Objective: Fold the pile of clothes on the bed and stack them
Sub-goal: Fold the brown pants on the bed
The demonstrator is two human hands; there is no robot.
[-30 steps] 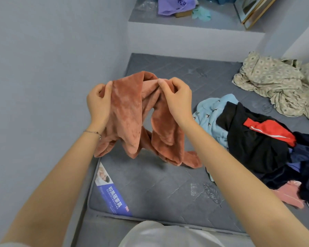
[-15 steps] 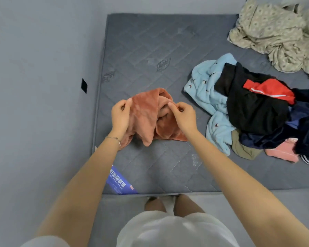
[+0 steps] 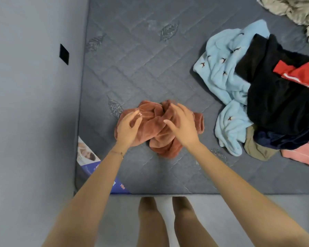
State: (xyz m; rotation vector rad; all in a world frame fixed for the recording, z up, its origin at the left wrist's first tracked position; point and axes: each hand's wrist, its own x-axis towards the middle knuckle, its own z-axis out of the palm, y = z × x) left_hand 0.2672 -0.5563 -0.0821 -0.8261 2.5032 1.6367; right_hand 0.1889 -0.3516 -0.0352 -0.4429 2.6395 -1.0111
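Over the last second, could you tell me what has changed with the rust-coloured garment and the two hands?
The rust-coloured garment came down from mid-air onto the mattress, where it lies crumpled. The right hand let go of its pinch and spreads over it; the left hand rests on it, grip unclear. The clothes pile stayed put.

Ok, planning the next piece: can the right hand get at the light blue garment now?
Probably yes: only bare mattress lies between the right hand and the light blue garment, whose near edge is uncovered.
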